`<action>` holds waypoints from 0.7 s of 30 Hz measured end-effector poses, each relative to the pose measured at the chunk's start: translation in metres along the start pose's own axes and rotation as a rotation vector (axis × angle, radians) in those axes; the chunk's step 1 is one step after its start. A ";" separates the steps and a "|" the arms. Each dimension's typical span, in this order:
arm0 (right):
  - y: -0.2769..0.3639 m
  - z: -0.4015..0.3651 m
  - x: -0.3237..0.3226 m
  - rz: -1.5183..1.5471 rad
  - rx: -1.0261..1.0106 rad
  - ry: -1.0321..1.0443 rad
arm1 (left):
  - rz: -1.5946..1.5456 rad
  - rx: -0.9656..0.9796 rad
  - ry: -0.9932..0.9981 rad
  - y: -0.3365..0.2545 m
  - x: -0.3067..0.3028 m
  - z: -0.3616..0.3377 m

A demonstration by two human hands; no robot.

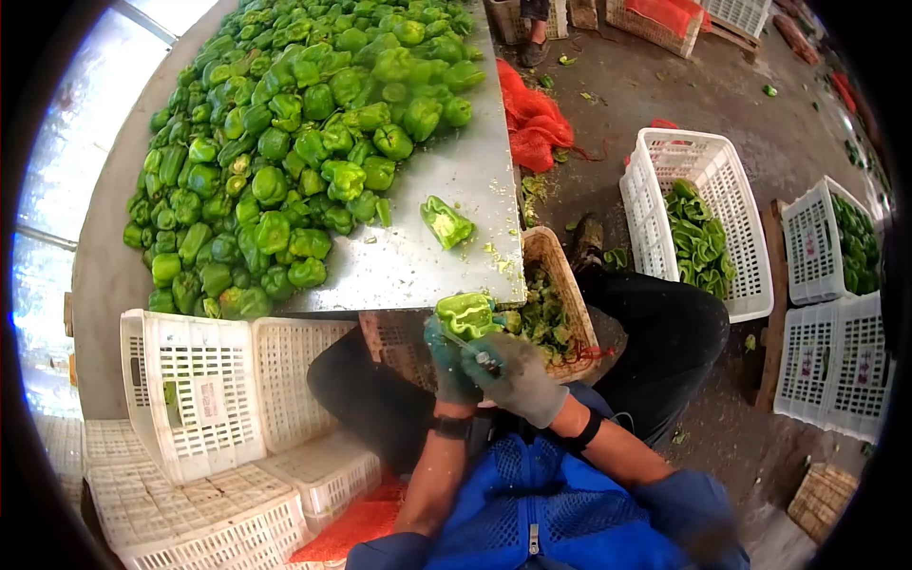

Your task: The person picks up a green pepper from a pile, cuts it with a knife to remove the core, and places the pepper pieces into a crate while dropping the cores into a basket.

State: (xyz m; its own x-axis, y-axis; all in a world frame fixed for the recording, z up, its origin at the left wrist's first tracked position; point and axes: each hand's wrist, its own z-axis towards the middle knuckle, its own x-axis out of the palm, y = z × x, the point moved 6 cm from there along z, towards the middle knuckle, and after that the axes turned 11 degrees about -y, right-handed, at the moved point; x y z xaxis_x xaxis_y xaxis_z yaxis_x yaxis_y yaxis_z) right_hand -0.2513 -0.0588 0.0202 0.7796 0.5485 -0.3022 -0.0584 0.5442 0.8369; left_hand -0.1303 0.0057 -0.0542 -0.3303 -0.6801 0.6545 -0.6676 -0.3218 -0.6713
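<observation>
My left hand (450, 366), in a teal glove, is closed around a cut green bell pepper (465, 312) just off the table's front edge. The pepper's pale hollow inside faces up. Right beside it, my right hand (530, 378) in a greyish glove is closed on a thin tool that looks like a small knife (486, 359); the fingers hide most of it. Another cut pepper (446, 222) lies on the metal table (399, 271). Below my hands, a crate (581, 318) holds pepper cores and scraps.
A large heap of green peppers (285, 152) covers much of the table. To the right, a white crate (750, 228) contains cut pepper pieces (698, 237). More crates (190, 399) stand at left. Red netting (534, 119) lies beside the table. A person's foot (535, 52) shows at the back.
</observation>
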 end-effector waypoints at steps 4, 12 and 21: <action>-0.018 0.003 -0.011 -0.165 0.147 0.066 | 0.162 0.209 0.036 -0.001 -0.008 0.000; -0.050 0.037 -0.032 0.433 0.598 -0.033 | 0.080 -0.124 -0.016 -0.029 0.054 -0.028; -0.117 0.037 -0.041 0.735 1.111 -0.291 | 0.279 0.032 -0.421 -0.016 -0.026 0.010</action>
State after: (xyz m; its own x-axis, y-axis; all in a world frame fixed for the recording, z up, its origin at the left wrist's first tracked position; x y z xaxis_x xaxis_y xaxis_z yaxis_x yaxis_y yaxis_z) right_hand -0.2531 -0.1683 -0.0488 0.8965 0.2595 0.3591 -0.0934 -0.6817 0.7257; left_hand -0.1043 0.0218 -0.0636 -0.1915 -0.9475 0.2562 -0.5694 -0.1054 -0.8153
